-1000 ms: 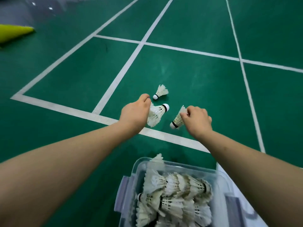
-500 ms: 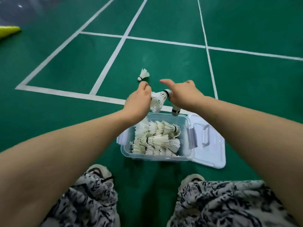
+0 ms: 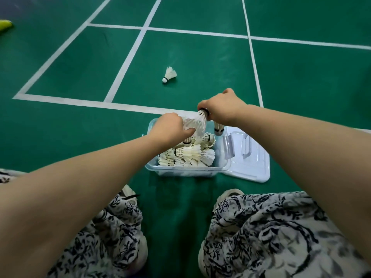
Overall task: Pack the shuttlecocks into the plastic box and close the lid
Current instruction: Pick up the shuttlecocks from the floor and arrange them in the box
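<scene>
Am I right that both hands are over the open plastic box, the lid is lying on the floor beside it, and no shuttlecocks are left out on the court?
Not quite: one shuttlecock lies on the green court beyond the plastic box, as the head view shows. The rest holds: the left hand and right hand are over the open box, and the lid lies beside it.

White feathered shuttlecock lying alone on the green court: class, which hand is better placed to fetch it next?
Probably the left hand: the white feathered shuttlecock lies nearer its side, and the right hand appears to hold two.
</scene>
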A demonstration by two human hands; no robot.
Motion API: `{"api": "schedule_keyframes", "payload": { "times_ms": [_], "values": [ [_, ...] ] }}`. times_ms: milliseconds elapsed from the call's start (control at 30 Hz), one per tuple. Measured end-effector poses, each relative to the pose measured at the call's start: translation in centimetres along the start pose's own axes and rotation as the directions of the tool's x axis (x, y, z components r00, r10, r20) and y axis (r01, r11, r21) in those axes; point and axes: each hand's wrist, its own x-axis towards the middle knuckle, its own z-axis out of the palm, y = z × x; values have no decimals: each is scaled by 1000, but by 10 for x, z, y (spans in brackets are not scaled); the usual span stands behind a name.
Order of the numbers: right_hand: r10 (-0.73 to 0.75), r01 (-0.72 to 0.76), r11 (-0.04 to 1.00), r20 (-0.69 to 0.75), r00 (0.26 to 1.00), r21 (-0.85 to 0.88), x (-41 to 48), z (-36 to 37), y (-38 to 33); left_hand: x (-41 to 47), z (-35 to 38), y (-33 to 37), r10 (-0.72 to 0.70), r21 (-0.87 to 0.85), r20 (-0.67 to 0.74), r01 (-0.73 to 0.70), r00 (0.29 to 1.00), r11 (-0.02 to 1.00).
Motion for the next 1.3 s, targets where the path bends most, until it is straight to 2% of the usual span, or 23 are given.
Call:
{"api": "schedule_keyframes", "payload": {
  "times_ms": [200,333,467,600,633,733,967,1100,1300],
  "values": [
    [147,-154,977,55,988,148,-2,21,21,6,28,-8,-82,-71,149,94,985,993],
    [190,-205,952,84,978,227,2,32,25,1,49,-12,-151,-212,194,191,969,958],
    [173,-187,909,69,982,372,10,35,21,3,61,-13,-242,-366,236,317,941,875],
    [124,-138,882,61,990,450,15,38,17,8,71,-9,-314,-555,426,519,849,650],
    [122,-137,878,64,991,459,16,39,16,9,75,-7,-312,-552,451,536,836,638],
    [129,-147,872,69,989,467,17,42,16,9,87,-1,-302,-527,477,543,826,653],
    [136,-160,848,85,987,506,13,47,17,11,104,12,-270,-299,474,442,838,846],
    [156,-177,811,86,984,557,11,50,19,17,104,20,-217,-233,514,379,830,896],
    [136,-163,827,91,987,538,12,50,17,22,113,23,-149,-160,590,296,793,942]
  ]
}}
